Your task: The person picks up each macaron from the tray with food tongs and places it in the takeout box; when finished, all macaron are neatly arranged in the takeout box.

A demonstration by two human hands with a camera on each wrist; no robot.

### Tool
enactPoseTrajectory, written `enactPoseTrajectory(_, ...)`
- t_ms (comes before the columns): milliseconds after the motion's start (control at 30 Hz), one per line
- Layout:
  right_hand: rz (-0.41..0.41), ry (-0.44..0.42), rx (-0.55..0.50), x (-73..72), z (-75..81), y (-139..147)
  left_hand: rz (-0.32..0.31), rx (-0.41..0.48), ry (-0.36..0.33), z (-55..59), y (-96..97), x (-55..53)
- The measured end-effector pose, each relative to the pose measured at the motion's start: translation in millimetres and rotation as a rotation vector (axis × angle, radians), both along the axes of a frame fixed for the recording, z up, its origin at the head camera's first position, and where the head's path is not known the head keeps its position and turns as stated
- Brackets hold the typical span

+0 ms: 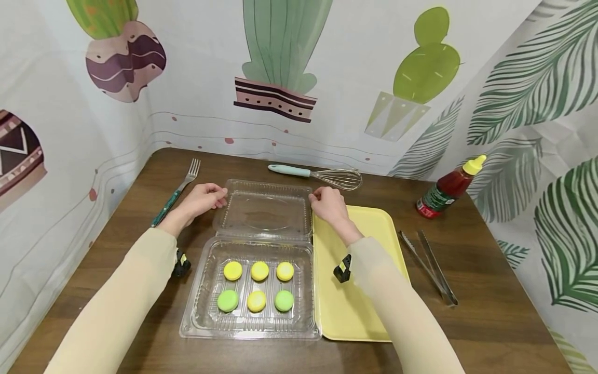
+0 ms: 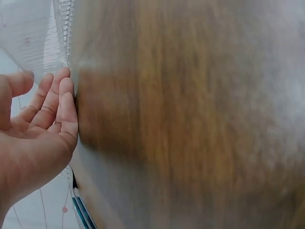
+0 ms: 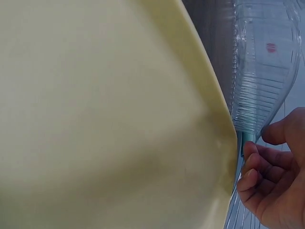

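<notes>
A clear plastic container (image 1: 210, 285) stands unfolded, its hinged lid (image 1: 268, 210) laid back behind the base. Inside the base sit several yellow macarons (image 1: 259, 270) and two green macarons (image 1: 228, 301), in two rows. At the lid's left edge is my left hand (image 1: 204, 199), fingers loosely bent and thumb apart from them in the left wrist view. The right hand (image 1: 329, 205) is at the lid's far right corner. Its thumb and index finger pinch that corner in the right wrist view, the other fingers curled.
A yellow tray (image 1: 350, 306) adjoins the container under the right forearm. Metal tongs (image 1: 432, 267) and a red sauce bottle (image 1: 446, 189) with a yellow cap stand farther right. Behind the lid lies a whisk (image 1: 317, 174); a green-handled fork (image 1: 175, 197) lies beside the left hand.
</notes>
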State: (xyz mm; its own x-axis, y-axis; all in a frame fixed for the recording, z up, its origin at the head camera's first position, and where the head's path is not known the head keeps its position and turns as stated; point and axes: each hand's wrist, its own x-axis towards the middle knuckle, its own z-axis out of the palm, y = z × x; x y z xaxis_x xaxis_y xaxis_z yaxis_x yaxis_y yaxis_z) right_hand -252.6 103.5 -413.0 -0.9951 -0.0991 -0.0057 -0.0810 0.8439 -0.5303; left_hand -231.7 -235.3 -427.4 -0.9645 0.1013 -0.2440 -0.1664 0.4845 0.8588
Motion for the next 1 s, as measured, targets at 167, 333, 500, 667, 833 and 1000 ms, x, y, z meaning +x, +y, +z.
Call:
enactPoseTrajectory(167, -0.019, -0.007, -0.030, 1.4, -2.3, -0.3, 0.024, 0.020, 0.010, 0.5, 2.0, 1.6)
enactPoseTrajectory(333, -0.031, -0.020, -0.068, 1.3, -4.4, 0.4, 0.046, 0.024, 0.017, -0.4, 3.3, 1.7)
enactPoseTrajectory(500, -0.036, -0.026, -0.077, -1.4, -3.8, 1.6, 0.041, 0.024, 0.006, 2.2, 3.8, 2.4)
enactPoseTrajectory(667, -0.031, -0.010, -0.101, -3.2, 1.6, 2.0, 0.043, 0.035, -0.005, 6.8, 3.5, 2.8)
enactPoseTrajectory(833, -0.014, 0.028, -0.128, -3.3, 11.2, 2.1, 0.070, 0.052, 0.012, 15.1, 3.8, 2.9)
enactPoseTrajectory(1000, -0.003, 0.065, -0.166, -2.9, 24.6, 3.3, 0.084, 0.083, 0.049, 28.2, 4.7, 3.4)
